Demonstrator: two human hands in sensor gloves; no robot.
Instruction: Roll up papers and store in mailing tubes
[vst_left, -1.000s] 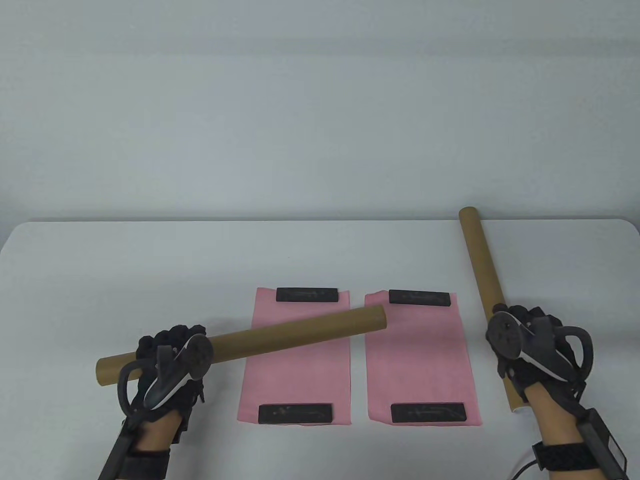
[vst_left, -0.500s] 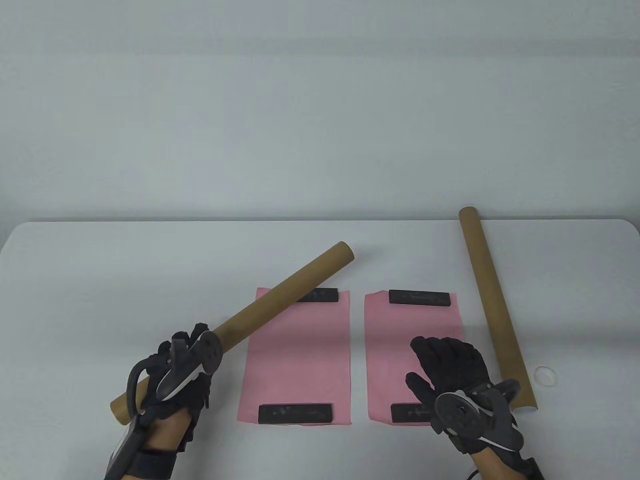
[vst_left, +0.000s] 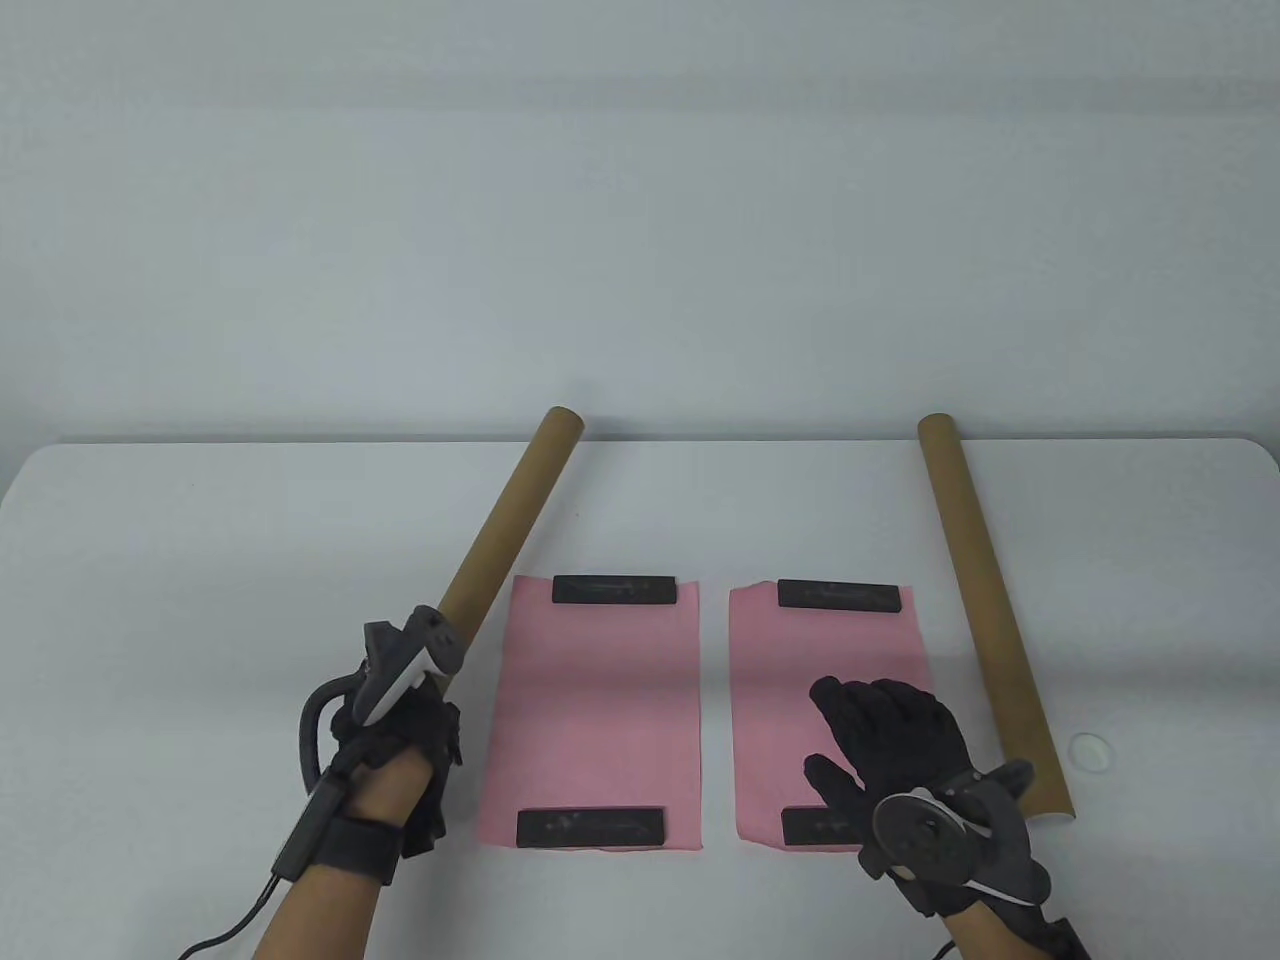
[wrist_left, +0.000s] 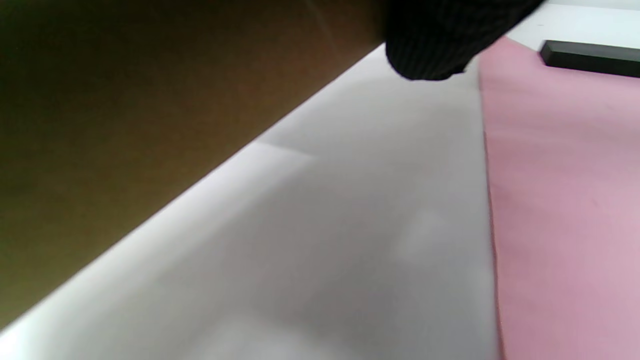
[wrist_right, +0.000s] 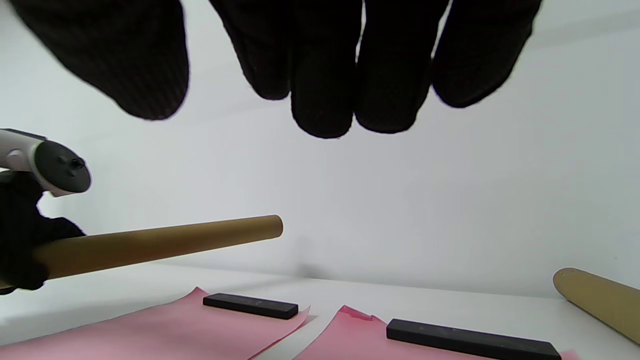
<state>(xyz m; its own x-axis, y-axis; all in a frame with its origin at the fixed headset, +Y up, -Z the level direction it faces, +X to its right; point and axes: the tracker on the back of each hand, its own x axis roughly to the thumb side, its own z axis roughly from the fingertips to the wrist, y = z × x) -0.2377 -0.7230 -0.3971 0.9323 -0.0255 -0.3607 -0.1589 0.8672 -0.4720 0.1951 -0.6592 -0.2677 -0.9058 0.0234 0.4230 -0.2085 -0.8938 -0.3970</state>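
The left hand has its fingers clamped on a tube, lifted off the counter. Two pink papers lie flat under black bars. The right hand hovers, fingers apart. Another tube lies rightmost.

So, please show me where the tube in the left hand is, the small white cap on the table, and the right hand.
tube in the left hand (vst_left: 510, 515), table view, middle of its brown body
white cap (vst_left: 1088, 748), table view, its centre
right hand (vst_left: 900, 735), table view, back of the glove
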